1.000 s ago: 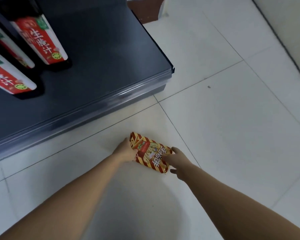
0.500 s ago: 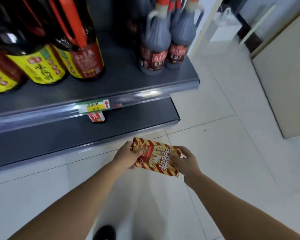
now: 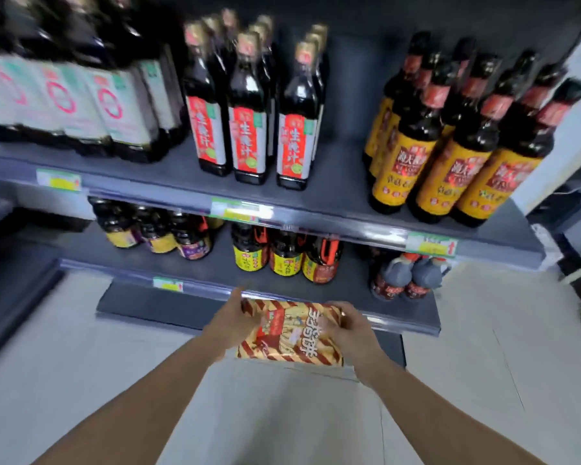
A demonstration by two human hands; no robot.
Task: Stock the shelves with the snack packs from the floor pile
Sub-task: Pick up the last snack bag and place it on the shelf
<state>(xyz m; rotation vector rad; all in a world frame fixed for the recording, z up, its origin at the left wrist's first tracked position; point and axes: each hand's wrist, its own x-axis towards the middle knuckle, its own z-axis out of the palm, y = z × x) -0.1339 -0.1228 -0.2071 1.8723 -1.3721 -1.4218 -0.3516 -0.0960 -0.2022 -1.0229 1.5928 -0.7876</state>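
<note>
Now: the upper shelf (image 3: 349,229) carries red-label sauce bottles (image 3: 247,142) and yellow-label bottles (image 3: 450,169); the lower shelf (image 3: 208,292) carries short bottles (image 3: 284,256) and grey jugs (image 3: 408,276). Left hand (image 3: 235,320) and right hand (image 3: 353,327) each have a closed grip on one end of the striped snack pack (image 3: 292,330), held in the air at the lower shelf's edge. Half a second ago it sat lower, nearer the floor.

Shop: shelves (image 3: 316,226) w/ sauce bottles (image 3: 249,129), price tags (image 3: 431,244).

left forearm (image 3: 141,401) and right forearm (image 3: 433,404) are bare, as are left grip (image 3: 230,325) and right grip (image 3: 351,333).
</note>
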